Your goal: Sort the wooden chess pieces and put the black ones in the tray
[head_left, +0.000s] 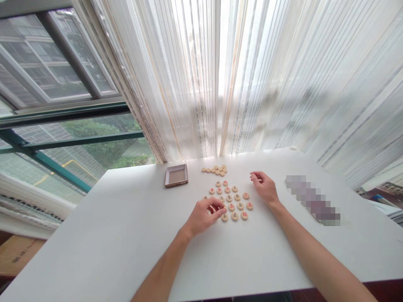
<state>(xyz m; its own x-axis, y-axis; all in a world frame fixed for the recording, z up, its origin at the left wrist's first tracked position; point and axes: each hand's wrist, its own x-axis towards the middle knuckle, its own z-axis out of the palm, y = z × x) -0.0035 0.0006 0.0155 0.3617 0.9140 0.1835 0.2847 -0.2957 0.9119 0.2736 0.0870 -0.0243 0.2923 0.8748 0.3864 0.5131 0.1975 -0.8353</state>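
Observation:
Several round wooden pieces with red or black characters lie face up in loose rows on the white table (126, 235); one with a red character (244, 215) is at the near right of the group. My left hand (204, 214) is over the group's left side, thumb and forefinger pinched on a wooden piece (224, 207), and it hides some pieces. To the right of the rows, my right hand (263, 186) hovers with curled fingers; what they hold, if anything, is too small to tell. Behind the rows sits a cluster of plain wooden pieces (217, 173).
An open shallow box (176, 175) stands at the back left of the table. A blurred-out long object (311, 200) lies at the right. Striped sheer curtains (220, 84) hang behind the table, beside a window at the left.

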